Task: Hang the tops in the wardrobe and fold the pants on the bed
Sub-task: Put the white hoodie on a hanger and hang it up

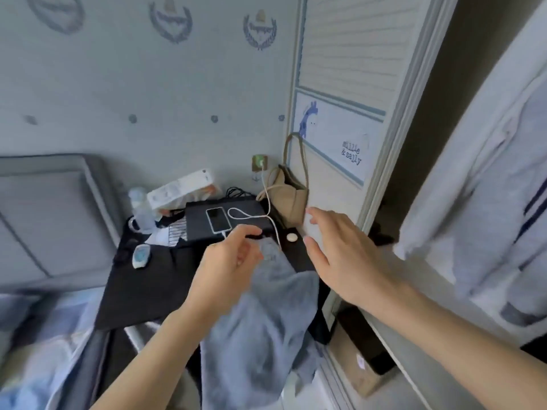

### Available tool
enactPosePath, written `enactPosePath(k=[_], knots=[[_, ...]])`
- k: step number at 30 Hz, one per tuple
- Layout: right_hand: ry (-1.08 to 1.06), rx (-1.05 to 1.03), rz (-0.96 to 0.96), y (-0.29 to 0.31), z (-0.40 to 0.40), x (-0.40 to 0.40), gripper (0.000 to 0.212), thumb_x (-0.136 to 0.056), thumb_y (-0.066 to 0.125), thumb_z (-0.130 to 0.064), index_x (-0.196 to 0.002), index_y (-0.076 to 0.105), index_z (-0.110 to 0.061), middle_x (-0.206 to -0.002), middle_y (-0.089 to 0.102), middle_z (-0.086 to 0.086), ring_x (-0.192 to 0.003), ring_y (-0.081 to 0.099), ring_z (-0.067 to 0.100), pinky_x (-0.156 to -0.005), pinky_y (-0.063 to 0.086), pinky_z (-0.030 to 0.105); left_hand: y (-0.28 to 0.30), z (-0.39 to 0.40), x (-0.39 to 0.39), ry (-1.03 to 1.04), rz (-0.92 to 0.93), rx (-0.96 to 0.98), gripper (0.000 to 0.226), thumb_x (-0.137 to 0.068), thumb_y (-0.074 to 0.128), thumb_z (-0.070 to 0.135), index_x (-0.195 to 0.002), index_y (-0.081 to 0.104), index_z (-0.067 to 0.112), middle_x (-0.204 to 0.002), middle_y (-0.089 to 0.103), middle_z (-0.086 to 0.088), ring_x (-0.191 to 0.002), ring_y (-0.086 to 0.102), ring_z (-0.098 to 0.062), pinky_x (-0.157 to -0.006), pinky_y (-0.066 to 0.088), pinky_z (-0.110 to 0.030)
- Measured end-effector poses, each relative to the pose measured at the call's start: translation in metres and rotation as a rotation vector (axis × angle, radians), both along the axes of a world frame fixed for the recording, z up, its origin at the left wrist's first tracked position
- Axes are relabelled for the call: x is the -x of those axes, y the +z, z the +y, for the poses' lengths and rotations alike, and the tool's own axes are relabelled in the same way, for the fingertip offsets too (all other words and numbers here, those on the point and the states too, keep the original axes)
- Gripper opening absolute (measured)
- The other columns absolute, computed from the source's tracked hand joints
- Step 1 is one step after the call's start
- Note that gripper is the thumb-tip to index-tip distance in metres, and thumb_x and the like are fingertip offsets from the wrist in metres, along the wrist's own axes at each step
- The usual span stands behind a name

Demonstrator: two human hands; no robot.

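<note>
Jeans [260, 329], perhaps pinched, beside wardrobe edge [381, 173]

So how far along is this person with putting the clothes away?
Looks partly done: a pale top already hangs in the open wardrobe on the right. In hand: the left hand grips light blue jeans, which dangle unfolded, while the right hand is spread open beside them. Left: folding them on the bed, where more blurred fabric seems to lie.
</note>
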State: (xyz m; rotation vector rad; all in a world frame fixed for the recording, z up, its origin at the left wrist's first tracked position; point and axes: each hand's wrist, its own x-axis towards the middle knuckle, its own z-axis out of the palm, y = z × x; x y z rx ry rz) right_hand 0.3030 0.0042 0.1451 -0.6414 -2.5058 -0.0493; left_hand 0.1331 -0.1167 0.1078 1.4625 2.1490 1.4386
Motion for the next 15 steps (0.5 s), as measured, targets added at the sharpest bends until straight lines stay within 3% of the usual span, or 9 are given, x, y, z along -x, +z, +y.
enactPosePath(k=[4,8,12,15], knots=[[0.261,0.132,0.048,-0.043,-0.078,0.010,0.045,-0.095,0.045,-0.032,-0.132,0.049,-0.007,-0.117,0.063,0.004,-0.107,0.059,0.023,-0.086,0.048,0.032,-0.034,-0.114,-0.033,0.320,-0.088,0.034,0.023,-0.094,0.056,0.021,-0.098,0.056,0.043,-0.076,0.071,0.012,-0.075,0.066,-0.003,-0.073,0.055,-0.029],[0.488,0.280,-0.011,-0.081,-0.162,0.010,0.050,-0.093,0.035,-0.038,-0.130,0.050,-0.008,-0.113,0.063,0.005,-0.101,0.060,0.027,-0.081,0.052,0.040,-0.072,-0.222,-0.081,0.606,-0.191,0.119,0.023,-0.094,0.055,0.023,-0.094,0.058,0.046,-0.075,0.070,0.017,-0.069,0.066,-0.006,-0.067,0.052,-0.028],[0.709,0.381,-0.123,-0.108,-0.262,0.004,0.050,-0.090,0.036,-0.038,-0.125,0.055,-0.008,-0.109,0.065,0.002,-0.100,0.061,0.024,-0.081,0.048,0.033,-0.117,-0.337,-0.139,0.901,-0.280,0.179,0.018,-0.093,0.059,0.022,-0.095,0.060,0.040,-0.067,0.066,0.022,-0.062,0.060,0.002,-0.060,0.043,-0.016],[0.851,0.458,-0.212,-0.133,-0.331,0.000,0.055,-0.089,0.032,-0.043,-0.128,0.053,-0.010,-0.111,0.064,0.002,-0.105,0.058,0.023,-0.086,0.049,0.034,-0.148,-0.413,-0.181,1.095,-0.366,0.261,0.025,-0.092,0.060,0.017,-0.089,0.057,0.042,-0.063,0.063,0.030,-0.062,0.059,0.007,-0.059,0.041,-0.010]])
